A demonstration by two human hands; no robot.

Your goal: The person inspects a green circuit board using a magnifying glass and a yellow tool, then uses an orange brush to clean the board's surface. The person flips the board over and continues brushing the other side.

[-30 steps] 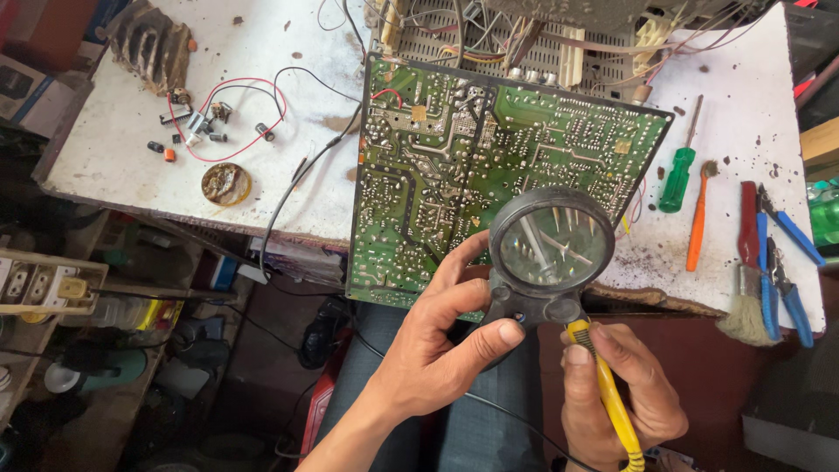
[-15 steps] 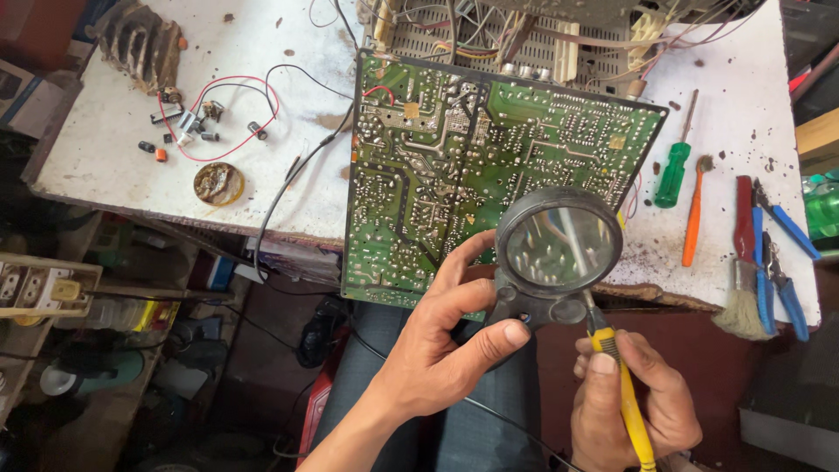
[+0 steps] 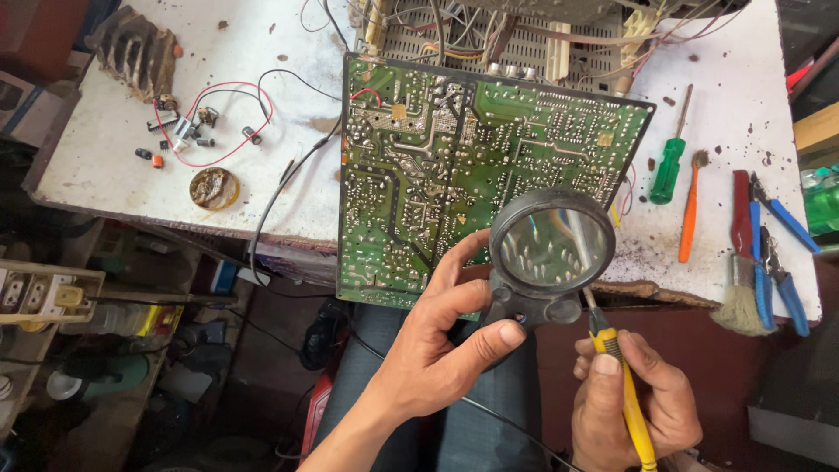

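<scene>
A: step? left hand (image 3: 437, 350) grips the black magnifier (image 3: 549, 253) by its base, thumb over the front; lens hovers over the lower right of the green circuit board (image 3: 437, 166); right hand (image 3: 634, 406) is closed round a yellow-handled soldering iron (image 3: 622, 393), tip hidden behind the lens.

B: so inspection of the solder side, I judge; next move calls for a steady lens and a fine tip approach under it.

A: edges? board overhangs the worktop (image 3: 114, 166) front edge toward the lap; tilted, top edge against the grey chassis (image 3: 524, 39).

B: room? tight on the right; green screwdriver (image 3: 669, 166), orange tool (image 3: 690, 210), brush (image 3: 743, 288), blue pliers (image 3: 782, 280) lie near; left has loose parts with a red wire (image 3: 201, 122).
</scene>
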